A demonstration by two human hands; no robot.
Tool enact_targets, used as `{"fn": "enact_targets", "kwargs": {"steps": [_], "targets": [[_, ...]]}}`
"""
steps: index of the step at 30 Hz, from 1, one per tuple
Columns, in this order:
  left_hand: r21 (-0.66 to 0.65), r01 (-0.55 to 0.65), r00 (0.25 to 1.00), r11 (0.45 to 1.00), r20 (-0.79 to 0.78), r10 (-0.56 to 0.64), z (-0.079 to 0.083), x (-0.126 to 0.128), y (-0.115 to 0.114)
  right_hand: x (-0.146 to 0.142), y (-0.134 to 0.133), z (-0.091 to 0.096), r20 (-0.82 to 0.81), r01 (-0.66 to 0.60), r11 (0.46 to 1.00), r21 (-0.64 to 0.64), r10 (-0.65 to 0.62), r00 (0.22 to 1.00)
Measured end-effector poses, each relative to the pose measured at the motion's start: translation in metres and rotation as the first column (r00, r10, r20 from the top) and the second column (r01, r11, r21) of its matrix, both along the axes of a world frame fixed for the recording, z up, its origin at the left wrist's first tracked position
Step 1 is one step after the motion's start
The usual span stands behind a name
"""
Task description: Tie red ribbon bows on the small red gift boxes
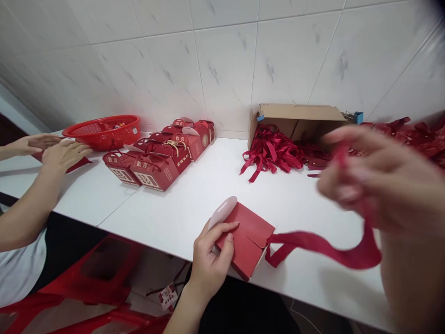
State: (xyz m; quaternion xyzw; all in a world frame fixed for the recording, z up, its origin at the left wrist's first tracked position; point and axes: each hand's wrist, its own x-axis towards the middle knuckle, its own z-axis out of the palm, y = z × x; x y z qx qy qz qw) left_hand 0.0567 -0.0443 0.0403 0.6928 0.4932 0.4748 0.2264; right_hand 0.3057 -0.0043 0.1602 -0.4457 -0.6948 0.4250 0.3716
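A small, flat-sided red cardboard box sits at the near edge of the white table, the left hand curled firmly round its side. A dark-red satin ribbon trails from it to the raised, blurred right hand, fingers pinched on it. Beyond, tangled red ribbons spill from a brown cardboard carton; farther left stand printed red gift boxes.

The gift box is plain red, its rounded flap white; the ribbon is deep crimson, matching the ribbon pile. The handled gift boxes are red with cream Chinese characters, the colander basket bright red, the cardboard carton brown, the tabletop white, the wall tiles white with grey marbling
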Motion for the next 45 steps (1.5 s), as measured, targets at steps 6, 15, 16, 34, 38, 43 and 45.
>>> {"fn": "enact_targets", "kwargs": {"steps": [6, 15, 16, 34, 38, 43, 45], "targets": [[0.000, 0.115, 0.993, 0.993, 0.025, -0.115, 0.001, 0.011, -0.006, -0.043, 0.008, -0.021, -0.161, -0.382, 0.835, -0.396, 0.346, 0.924], [0.006, 0.150, 0.987, 0.989, 0.049, -0.150, 0.001, 0.013, -0.006, -0.046, 0.015, -0.034, -0.187, -0.425, 0.758, -0.495, 0.385, 0.904], [0.008, 0.153, 0.987, 0.988, 0.051, -0.153, 0.001, 0.012, -0.006, -0.046, 0.015, -0.034, -0.188, -0.424, 0.756, -0.499, 0.383, 0.904], [0.052, 0.194, 0.976, 0.980, 0.086, -0.198, 0.004, 0.019, -0.013, -0.059, 0.014, -0.036, -0.194, -0.381, 0.798, -0.467, 0.328, 0.925], [0.051, 0.203, 0.975, 0.978, 0.076, -0.207, 0.002, 0.020, -0.013, -0.062, 0.011, -0.034, -0.278, -0.408, 0.786, -0.465, 0.309, 0.910], [0.033, 0.198, 0.978, 0.980, 0.064, -0.200, 0.002, 0.019, -0.012, -0.060, 0.002, -0.027, -0.184, -0.326, 0.841, -0.432, 0.272, 0.945], [0.033, 0.190, 0.980, 0.981, 0.054, -0.191, 0.002, 0.019, -0.013, -0.060, -0.001, -0.023, -0.077, -0.266, 0.899, -0.348, 0.256, 0.964]]}}
